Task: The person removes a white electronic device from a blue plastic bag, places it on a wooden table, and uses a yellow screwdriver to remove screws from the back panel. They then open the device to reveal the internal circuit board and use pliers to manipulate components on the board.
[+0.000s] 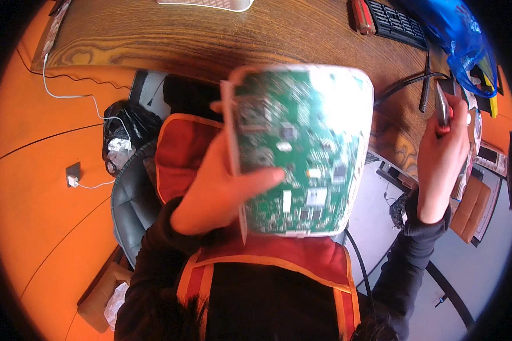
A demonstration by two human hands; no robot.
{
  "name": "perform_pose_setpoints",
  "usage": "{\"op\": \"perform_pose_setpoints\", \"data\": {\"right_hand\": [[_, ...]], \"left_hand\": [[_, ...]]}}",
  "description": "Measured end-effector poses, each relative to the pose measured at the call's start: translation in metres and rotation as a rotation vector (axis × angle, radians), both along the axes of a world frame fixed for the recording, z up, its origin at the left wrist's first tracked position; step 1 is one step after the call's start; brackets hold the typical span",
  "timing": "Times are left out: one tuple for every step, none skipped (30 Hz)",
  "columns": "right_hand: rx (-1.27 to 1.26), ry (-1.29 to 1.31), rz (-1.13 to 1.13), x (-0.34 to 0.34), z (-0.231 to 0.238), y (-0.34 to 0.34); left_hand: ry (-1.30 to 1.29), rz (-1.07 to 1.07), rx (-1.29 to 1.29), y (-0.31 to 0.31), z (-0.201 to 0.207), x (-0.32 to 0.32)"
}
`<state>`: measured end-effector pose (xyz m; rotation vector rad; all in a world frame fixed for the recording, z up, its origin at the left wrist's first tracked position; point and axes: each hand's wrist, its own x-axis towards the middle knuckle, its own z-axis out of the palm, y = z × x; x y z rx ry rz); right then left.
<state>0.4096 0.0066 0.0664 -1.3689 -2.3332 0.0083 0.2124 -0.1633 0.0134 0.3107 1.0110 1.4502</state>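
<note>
My left hand (222,182) grips the left side of a white-cased device with an exposed green circuit board (301,165), its thumb lying over the board. The device is held up above my lap in front of the desk edge, and a bright glare washes out its upper right. Off to the right, above the desk's right side, my right hand (446,142) is closed around red-handled pliers (442,108). Their metal end points up and away; most of the handles are hidden in the fingers. The pliers are apart from the board.
Across the front lies a wooden desk (182,34) with a white plastic part (222,4) at its far edge. A red-handled tool (363,17), a black grille-like part (398,25) and a blue plastic bag (449,34) sit far right. Black cable (407,82) runs beside the device.
</note>
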Motion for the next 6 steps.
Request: {"op": "perform_pose_setpoints", "data": {"right_hand": [[0.129, -0.042, 0.121, 0.001, 0.000, 0.000], [0.147, -0.081, 0.167, 0.002, 0.001, -0.002], [0.179, -0.136, 0.205, 0.002, 0.001, -0.003], [0.134, -0.112, 0.233, 0.002, 0.000, -0.006], [0.108, -0.122, 0.238, 0.001, -0.003, -0.009], [0.136, -0.135, 0.270, 0.000, -0.006, -0.011]], "left_hand": [[-0.055, 0.009, -0.031, -0.001, -0.001, -0.005], [-0.087, 0.092, -0.005, -0.003, 0.001, -0.006], [-0.117, 0.072, 0.004, -0.002, 0.000, -0.012], [-0.108, 0.081, 0.002, -0.002, 0.000, -0.014], [-0.112, 0.096, 0.015, -0.002, 0.000, -0.015], [-0.118, 0.093, 0.045, 0.000, -0.001, -0.017]]}}
